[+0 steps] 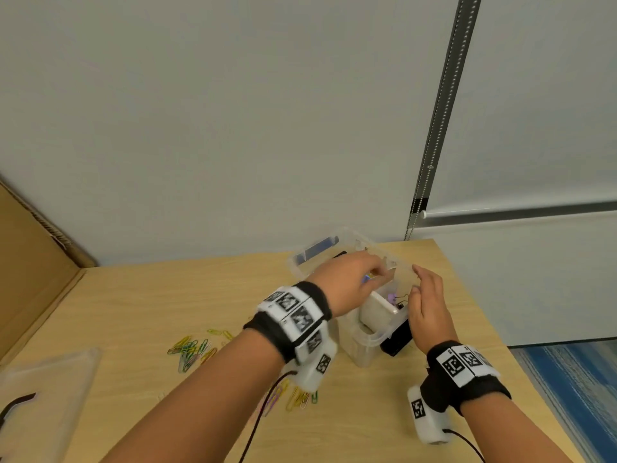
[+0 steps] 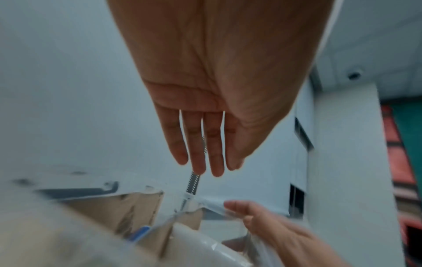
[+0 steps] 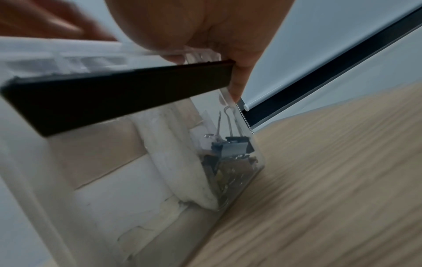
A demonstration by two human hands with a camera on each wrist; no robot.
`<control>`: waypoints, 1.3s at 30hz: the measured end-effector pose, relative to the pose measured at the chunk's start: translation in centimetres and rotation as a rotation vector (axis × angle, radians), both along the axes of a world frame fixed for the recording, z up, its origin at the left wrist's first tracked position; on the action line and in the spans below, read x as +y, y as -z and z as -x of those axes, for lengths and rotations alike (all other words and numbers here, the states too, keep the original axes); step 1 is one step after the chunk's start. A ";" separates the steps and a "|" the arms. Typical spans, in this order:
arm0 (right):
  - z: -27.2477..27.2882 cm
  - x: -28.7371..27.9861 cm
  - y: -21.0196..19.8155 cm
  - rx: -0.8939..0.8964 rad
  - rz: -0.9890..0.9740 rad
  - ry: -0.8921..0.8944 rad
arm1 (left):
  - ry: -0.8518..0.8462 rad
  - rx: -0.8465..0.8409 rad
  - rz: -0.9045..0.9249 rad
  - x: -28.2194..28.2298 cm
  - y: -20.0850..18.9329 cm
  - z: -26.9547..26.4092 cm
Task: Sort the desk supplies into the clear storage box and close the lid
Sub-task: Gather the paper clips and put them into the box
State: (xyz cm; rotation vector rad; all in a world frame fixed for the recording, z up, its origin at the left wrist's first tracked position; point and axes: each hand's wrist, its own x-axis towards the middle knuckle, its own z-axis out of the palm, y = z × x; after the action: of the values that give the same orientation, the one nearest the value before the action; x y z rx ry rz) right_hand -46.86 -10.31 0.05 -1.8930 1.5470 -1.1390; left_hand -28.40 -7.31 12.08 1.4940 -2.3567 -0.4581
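Note:
The clear storage box (image 1: 362, 342) stands open on the wooden desk (image 1: 140, 312), with a black latch (image 1: 397, 340) on its right side. Inside lie a white object (image 1: 377, 312) and black binder clips (image 3: 235, 148). My left hand (image 1: 354, 279) hovers over the box, fingers (image 2: 196, 144) straight and holding nothing. My right hand (image 1: 427, 295) grips the box's right rim (image 2: 214, 206) beside the latch (image 3: 128, 90). The clear lid (image 1: 46, 389) lies apart at the desk's near left. Coloured paper clips (image 1: 192, 350) lie loose on the desk.
More paper clips (image 1: 298, 397) lie under my left wrist. A cardboard sheet (image 1: 30, 279) leans at the left. The desk's right edge (image 1: 494, 329) drops to blue floor. A white wall stands just behind the box.

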 end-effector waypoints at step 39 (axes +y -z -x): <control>-20.3 11.9 0.9 0.710 -0.443 -0.513 | -0.385 -0.033 -0.410 15.8 15.0 -23.4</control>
State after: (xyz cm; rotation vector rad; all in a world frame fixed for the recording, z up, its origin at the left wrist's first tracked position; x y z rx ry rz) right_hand -26.55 1.60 -0.88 -2.2730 1.3273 0.1182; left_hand -5.00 8.45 -2.96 2.0919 -2.0021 -0.8525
